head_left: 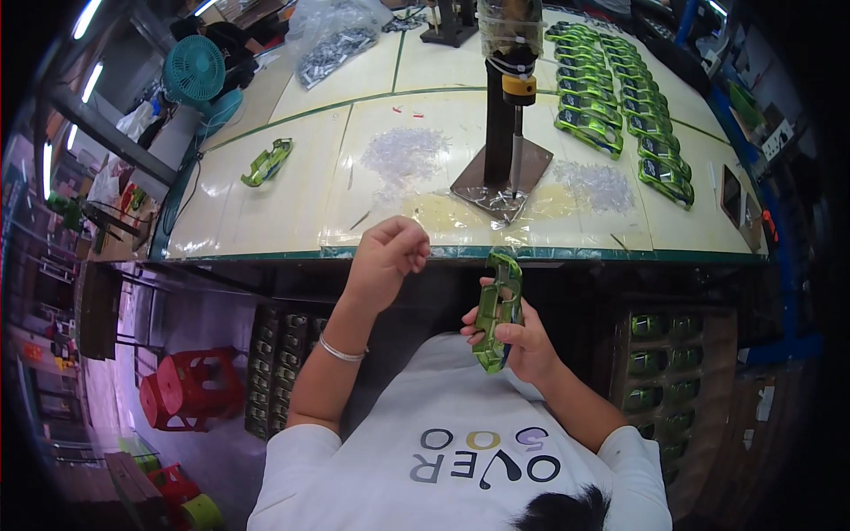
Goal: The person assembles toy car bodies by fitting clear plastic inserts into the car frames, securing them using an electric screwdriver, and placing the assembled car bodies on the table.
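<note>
In my right hand (522,336) is a green toy car body shell (498,320), held upright in front of my chest with its hollow inner side facing me. My thumb presses on its near edge and the fingers wrap behind it. My left hand (390,252) is raised at the table's front edge with its fingers curled together; whatever may be between them is too small or hidden. A pile of small clear plastic pieces (403,152) lies beyond that hand. Past the shell stands a bench screwdriver fixture (517,133) with its tip pointing down at a brown base plate (478,181).
Another green shell (267,163) lies at the left of the table. Rows of finished-looking green shells (589,124) fill the right side, near a phone (731,195). A second clear pile (598,184) sits right of the fixture. A bag of metal parts (336,53) lies behind; red stools (190,389) stand left.
</note>
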`<state>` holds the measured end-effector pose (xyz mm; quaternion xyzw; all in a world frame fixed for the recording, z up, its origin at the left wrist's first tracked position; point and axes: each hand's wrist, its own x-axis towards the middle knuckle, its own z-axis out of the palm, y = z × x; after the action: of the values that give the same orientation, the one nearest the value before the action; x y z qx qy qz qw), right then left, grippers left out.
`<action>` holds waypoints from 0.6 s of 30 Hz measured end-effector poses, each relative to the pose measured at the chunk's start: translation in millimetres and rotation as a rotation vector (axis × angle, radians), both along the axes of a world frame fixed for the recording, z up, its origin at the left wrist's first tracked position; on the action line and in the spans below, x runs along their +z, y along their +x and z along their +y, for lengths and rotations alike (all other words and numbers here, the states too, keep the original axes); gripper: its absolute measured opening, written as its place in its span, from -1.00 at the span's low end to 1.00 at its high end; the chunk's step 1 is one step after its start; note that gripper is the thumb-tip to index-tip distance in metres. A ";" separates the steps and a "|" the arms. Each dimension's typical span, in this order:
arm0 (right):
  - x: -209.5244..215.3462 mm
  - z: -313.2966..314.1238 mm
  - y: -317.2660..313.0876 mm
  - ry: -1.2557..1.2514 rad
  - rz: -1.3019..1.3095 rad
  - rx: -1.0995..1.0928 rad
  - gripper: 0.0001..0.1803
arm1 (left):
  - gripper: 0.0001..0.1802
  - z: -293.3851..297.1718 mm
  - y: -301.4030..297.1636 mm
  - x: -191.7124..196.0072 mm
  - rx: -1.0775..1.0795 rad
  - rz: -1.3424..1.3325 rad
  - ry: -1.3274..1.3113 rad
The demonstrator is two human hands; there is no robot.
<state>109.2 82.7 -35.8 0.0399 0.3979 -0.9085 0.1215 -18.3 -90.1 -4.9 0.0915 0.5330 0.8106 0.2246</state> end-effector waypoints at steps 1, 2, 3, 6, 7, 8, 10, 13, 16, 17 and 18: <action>2.6 1.1 -1.1 0.075 0.004 -0.007 -0.19 | -0.87 2.3 7.6 2.7 -0.041 0.003 0.085; 4.5 1.3 -2.6 0.075 0.002 -0.006 -0.19 | -0.87 2.9 13.3 5.6 -0.040 0.001 0.085; 6.1 1.3 -3.8 0.110 0.010 -0.005 -0.19 | -0.87 3.6 18.2 8.1 -0.062 -0.046 0.151; 11.1 1.6 -5.3 0.204 0.035 -0.020 -0.17 | -0.78 4.7 28.4 10.3 -0.102 -0.095 0.241; 11.7 1.9 -5.4 0.263 0.054 -0.036 -0.17 | -0.77 4.8 31.6 12.9 -0.141 -0.100 0.258; 11.5 2.8 -5.2 0.262 0.051 -0.039 -0.17 | -0.76 5.4 34.8 16.1 -0.182 -0.105 0.274; 10.6 5.9 -4.0 0.531 0.147 -0.098 -0.16 | -0.75 6.0 40.4 21.5 -0.181 -0.096 0.269; 19.7 12.5 -3.8 0.758 0.243 -0.121 -0.15 | -0.76 5.8 50.0 27.7 -0.134 0.022 0.169; 25.5 17.1 -2.3 0.951 0.359 -0.205 -0.16 | -0.77 10.8 61.5 31.8 -0.086 0.306 0.032; 26.8 18.2 -2.3 0.950 0.356 -0.203 -0.16 | -0.76 14.2 64.8 35.1 -0.048 0.442 -0.049; 27.9 19.1 -2.3 1.024 0.404 -0.233 -0.17 | -0.76 15.7 64.6 36.3 -0.046 0.439 -0.051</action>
<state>106.9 101.8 -7.9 -0.0374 0.7964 -0.5964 -0.0933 46.2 -74.4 31.5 0.2725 0.5872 0.7520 0.1239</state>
